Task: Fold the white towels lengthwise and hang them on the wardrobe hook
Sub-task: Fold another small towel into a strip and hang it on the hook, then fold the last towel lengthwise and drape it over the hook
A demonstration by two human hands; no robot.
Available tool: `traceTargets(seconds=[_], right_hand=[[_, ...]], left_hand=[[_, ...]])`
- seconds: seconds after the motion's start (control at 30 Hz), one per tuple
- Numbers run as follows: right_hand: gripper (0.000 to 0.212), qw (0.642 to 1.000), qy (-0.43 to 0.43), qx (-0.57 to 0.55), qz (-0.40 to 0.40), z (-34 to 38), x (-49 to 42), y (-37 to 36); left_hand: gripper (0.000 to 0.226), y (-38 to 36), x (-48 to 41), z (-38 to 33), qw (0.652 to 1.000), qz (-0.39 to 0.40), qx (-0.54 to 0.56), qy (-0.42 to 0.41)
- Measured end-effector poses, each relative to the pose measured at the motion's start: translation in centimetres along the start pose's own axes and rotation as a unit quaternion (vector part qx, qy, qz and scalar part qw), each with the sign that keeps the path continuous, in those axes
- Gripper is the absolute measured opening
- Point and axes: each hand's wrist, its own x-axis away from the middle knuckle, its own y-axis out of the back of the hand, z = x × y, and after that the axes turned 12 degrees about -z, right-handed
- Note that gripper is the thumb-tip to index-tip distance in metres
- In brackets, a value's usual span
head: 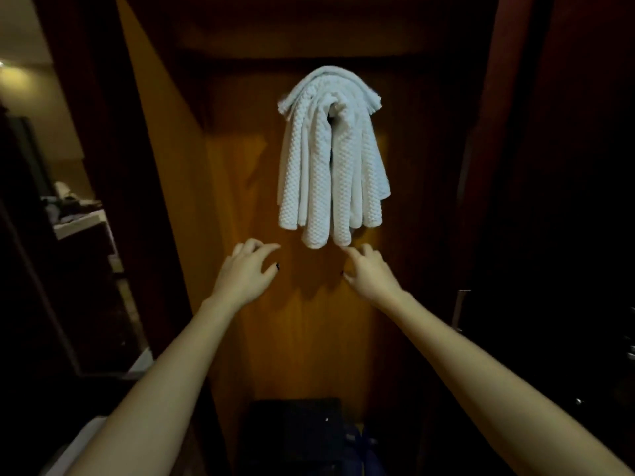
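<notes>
Your left hand [245, 269] hangs in the air w/ fingers loosely spread and a bit curled, holding nothing, just below and left of the white towels [330, 166]. Your right hand [369, 269] mirrors it on the other side, fingers relaxed, nothing in it. Its index fingertip [344, 250] points up at the lowest fold; touching or just short, can't tell. The towels are bunched in long narrow folds, draped over one point high on the wardrobe's wooden back panel [302, 338]. The hook itself is buried under the cloth, not visible. Ends hang uneven: centre folds lowest, right-side ends higher.

Looks like the hanging is done and you're at the tidy-up/check stage, imo. To do it well:

- Don't tug down from the bottom. All the weight prob. sits on one small hook, and a pull on one side could slide the whole bundle off.
- To even the ends, support the bundle near the top w/ one hand and ease the cloth w/ the other.
- Smooth downward w/ flat palms, both sides at once, so the load balances.
- Check by feel that the top fold sits fully over the hook, not perched on its tip.

Below, a dark bag or case [299, 431] sits at the wardrobe bottom, so anything that slips likely lands there.
</notes>
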Motion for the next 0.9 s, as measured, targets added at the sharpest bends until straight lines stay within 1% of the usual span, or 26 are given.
traceTargets(seconds=[0.13,0.2,0.33,0.47,0.57,0.63,0.77,0.83,0.9], right_hand=[[0.061,0.995,0.039,-0.004,0.093,2.5,6.3,-4.4],[0.062,0.989,0.056,-0.002,0.14,4.3,9.7,-6.8],[0.062,0.961,0.121,0.015,0.247,9.2,16.8,-12.1],[0.058,0.921,0.188,0.004,0.341,14.7,24.2,-17.1],[0.056,0.895,0.225,0.01,0.385,18.0,29.4,-21.2],[0.058,0.88,0.241,0.023,0.409,19.7,33.1,-24.5],[0.058,0.848,0.241,0.044,0.471,21.7,41.0,-31.8],[0.059,0.821,0.27,0.071,0.499,22.3,45.3,-35.0],[0.064,0.781,0.312,0.109,0.53,23.3,49.7,-37.6]], left_hand=[[0.046,-1.0,9.3,1.0,0.997,0.066,-0.028,0.043],[0.048,-0.9,14.4,2.5,0.993,0.083,-0.045,0.071],[0.052,-0.3,25.2,6.5,0.975,0.131,-0.088,0.154],[0.055,0.1,35.8,10.3,0.941,0.188,-0.11,0.259],[0.056,-0.6,43.6,12.6,0.915,0.232,-0.12,0.309],[0.057,-1.4,49.1,14.0,0.897,0.251,-0.101,0.348],[0.06,-3.6,59.9,16.9,0.867,0.283,-0.081,0.403],[0.061,-4.5,65.3,17.3,0.845,0.289,-0.062,0.445],[0.061,-4.8,70.1,17.5,0.82,0.293,-0.039,0.49]])
